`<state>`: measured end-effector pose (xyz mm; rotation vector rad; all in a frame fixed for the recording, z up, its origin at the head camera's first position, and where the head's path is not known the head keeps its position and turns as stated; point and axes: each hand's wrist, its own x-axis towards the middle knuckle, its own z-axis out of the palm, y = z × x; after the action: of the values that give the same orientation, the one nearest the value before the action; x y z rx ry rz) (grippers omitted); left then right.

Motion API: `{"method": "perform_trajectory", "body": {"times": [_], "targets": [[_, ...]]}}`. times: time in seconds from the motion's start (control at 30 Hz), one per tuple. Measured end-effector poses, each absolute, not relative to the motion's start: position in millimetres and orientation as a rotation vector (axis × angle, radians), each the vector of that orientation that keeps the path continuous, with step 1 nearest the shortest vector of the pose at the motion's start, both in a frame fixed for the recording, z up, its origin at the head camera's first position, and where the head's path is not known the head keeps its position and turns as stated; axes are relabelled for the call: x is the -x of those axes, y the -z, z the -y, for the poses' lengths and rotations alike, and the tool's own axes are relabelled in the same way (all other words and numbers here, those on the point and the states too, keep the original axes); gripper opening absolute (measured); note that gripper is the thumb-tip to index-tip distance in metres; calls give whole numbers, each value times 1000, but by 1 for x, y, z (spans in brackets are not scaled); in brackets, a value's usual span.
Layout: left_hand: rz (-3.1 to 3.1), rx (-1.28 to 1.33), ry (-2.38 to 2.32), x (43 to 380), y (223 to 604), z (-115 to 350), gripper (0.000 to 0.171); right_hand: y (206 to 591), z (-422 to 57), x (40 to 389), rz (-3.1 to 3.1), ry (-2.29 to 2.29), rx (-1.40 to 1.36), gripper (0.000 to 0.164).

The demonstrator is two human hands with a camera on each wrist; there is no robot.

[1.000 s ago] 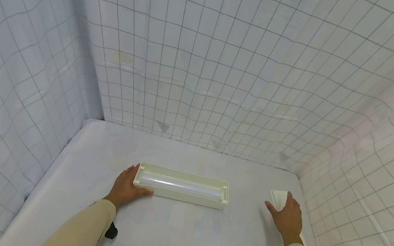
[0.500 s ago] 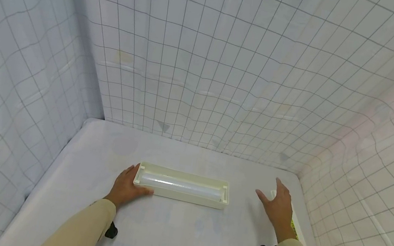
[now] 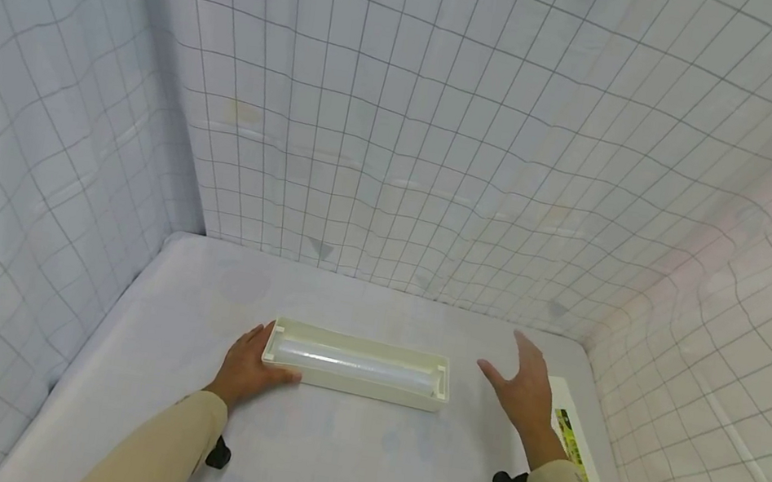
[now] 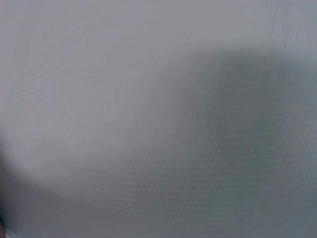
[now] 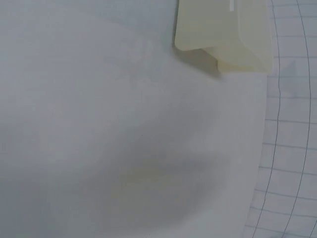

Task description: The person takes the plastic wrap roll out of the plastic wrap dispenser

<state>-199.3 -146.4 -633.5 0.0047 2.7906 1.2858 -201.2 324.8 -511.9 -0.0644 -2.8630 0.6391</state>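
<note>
A long cream plastic cling film dispenser base (image 3: 365, 390) lies on the white cloth with a shiny clear roll (image 3: 354, 362) inside. My left hand (image 3: 250, 366) grips its left end, thumb along the near side and fingers at the far side. Off to the right, my right hand (image 3: 525, 384) holds nothing, its thumb and fingers spread apart. The right wrist view shows a cream plastic end of the dispenser base (image 5: 223, 34) at the top. Only cloth and shadow fill most of the left wrist view.
A long white piece with a yellow-green label (image 3: 568, 435) lies right of my right hand, partly covered by the forearm. Grid-patterned sheets (image 3: 398, 152) hang at the back and both sides of the cloth-covered surface (image 3: 354, 467).
My right hand has moved left, off the labelled white piece and toward the dispenser base, uncovering more of its label. The left hand and dispenser base have stayed put.
</note>
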Motion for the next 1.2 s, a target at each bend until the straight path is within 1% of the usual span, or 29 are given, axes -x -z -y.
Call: {"method": "perform_trajectory", "body": {"times": [0.23,0.43,0.6,0.83,0.93,1.2], "targets": [[-2800,-13,-1292,199,637,148,117,509,-301,203,2859,-720,-77,94],[-2804,-21,-1300,199,638,148,118,512,-286,205,2870,-801,-222,87],[-2819,-38,-1289,200,639,148,119,519,-275,207,2911,-886,-296,76],[-2804,-31,-1302,200,641,148,120,532,-258,209,2962,-878,-414,53],[-2801,-31,-1307,200,639,147,119,536,-252,209,2988,-904,-410,49],[-2806,-25,-1297,199,637,147,119,547,-241,212,3074,-939,-368,48]]}}
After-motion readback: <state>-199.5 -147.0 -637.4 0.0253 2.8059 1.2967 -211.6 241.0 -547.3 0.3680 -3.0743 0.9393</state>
